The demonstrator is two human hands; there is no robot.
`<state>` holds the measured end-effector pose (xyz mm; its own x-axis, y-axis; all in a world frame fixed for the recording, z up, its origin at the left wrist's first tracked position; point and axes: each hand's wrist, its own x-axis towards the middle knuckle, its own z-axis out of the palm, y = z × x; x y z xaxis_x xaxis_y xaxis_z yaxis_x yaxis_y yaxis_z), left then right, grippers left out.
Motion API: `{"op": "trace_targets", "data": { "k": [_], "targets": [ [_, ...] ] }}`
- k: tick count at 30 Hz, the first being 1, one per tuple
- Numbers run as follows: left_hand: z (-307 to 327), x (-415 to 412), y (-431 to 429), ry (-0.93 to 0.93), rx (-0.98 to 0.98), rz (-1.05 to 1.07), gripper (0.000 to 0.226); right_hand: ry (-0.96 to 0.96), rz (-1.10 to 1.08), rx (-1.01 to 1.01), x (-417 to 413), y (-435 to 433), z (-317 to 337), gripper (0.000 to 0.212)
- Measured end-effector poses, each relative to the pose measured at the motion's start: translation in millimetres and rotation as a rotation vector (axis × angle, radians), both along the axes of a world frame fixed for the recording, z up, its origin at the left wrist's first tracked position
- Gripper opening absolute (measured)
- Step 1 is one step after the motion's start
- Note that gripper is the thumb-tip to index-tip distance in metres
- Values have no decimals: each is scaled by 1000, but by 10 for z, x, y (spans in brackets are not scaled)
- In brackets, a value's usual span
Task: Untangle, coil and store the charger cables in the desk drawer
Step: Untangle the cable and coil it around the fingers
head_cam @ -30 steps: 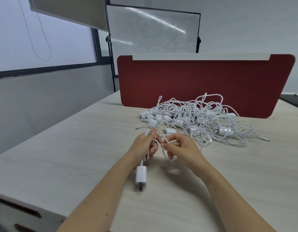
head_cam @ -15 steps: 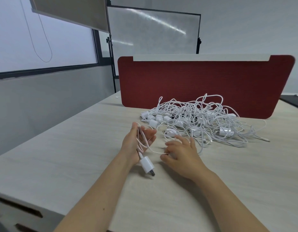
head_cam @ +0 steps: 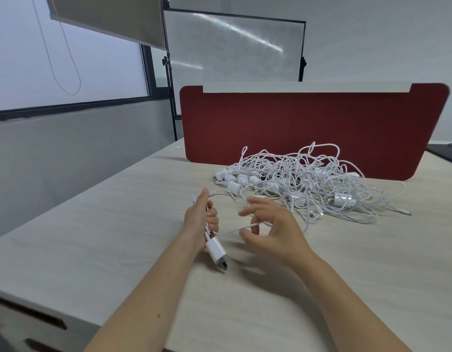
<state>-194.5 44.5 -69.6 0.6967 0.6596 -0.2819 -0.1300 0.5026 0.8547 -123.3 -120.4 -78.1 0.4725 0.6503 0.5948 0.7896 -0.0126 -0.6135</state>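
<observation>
A tangled heap of charger cables [head_cam: 303, 184] lies against the red divider [head_cam: 308, 128], just beyond both hands. The left hand [head_cam: 198, 221] grips a coiled cable [head_cam: 207, 226], its adapter [head_cam: 216, 250] dangling over the pale bench [head_cam: 105, 237]. The right hand [head_cam: 273, 233] pinches the trailing strand [head_cam: 235, 229]. Drawer fronts [head_cam: 29, 316] show below the near-left edge.

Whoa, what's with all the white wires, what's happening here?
A person is winding one white charger cable into loops. The left hand grips the loops, with the plug hanging below it. The right hand guides the loose strand through curled fingers. A tangled pile of more chargers lies on the desk.
</observation>
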Motion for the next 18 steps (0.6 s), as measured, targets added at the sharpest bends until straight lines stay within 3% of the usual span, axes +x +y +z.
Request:
{"op": "trace_targets", "data": {
  "k": [3, 9, 14, 18],
  "targets": [
    [11, 7, -12, 26, -24, -140, 45, 174, 1, 35, -11, -2, -3, 27],
    [11, -28, -74, -32, -56, -383, 31, 300, -23, 145, -39, -1, 76, 32],
    [42, -56, -183, -35, 91, -546, 34, 539, 49, 136, -26, -22, 138, 30],
    [-12, -81, -257, 39, 251, -668, 42, 584, 72, 87, -17, 4, 89, 30]
  ]
}}
